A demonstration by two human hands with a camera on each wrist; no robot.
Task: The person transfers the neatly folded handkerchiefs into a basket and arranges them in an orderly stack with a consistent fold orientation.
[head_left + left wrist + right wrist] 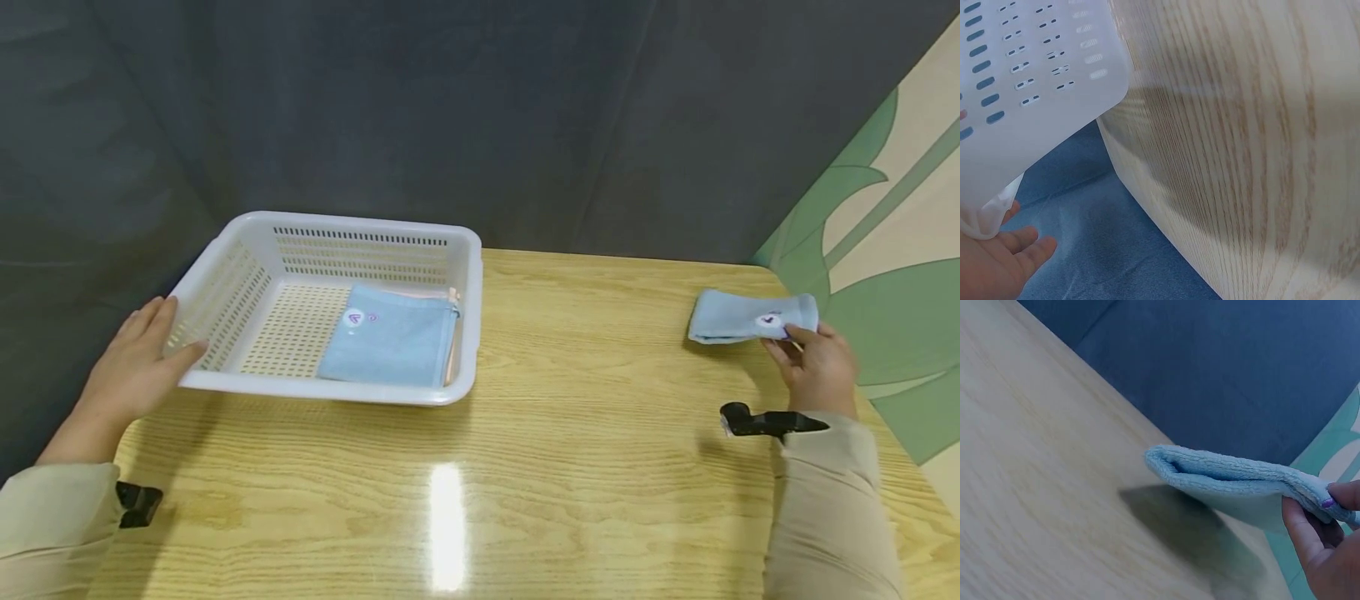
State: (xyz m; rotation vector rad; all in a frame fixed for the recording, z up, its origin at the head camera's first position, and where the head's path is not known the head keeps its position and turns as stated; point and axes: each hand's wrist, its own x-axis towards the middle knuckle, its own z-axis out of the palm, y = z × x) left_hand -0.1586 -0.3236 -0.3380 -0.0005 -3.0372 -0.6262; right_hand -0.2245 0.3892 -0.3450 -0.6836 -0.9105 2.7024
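Observation:
My left hand holds the left rim of a white plastic basket, its thumb over the rim and its fingers along the outside. The left wrist view shows those fingertips beyond the slotted basket wall. Inside the basket, toward its right side, lies a folded light-blue towel with a round white label; pinkish fabric shows along its edge. Far to the right, my right hand pinches another folded blue towel by its labelled end, thumb on top. Its free end extends leftward above the table in the right wrist view.
The wood-grain table reaches a dark cloth at the back. A leaf-patterned panel borders the right side. Black camera mounts sit at both wrists, and light glares on the front of the table.

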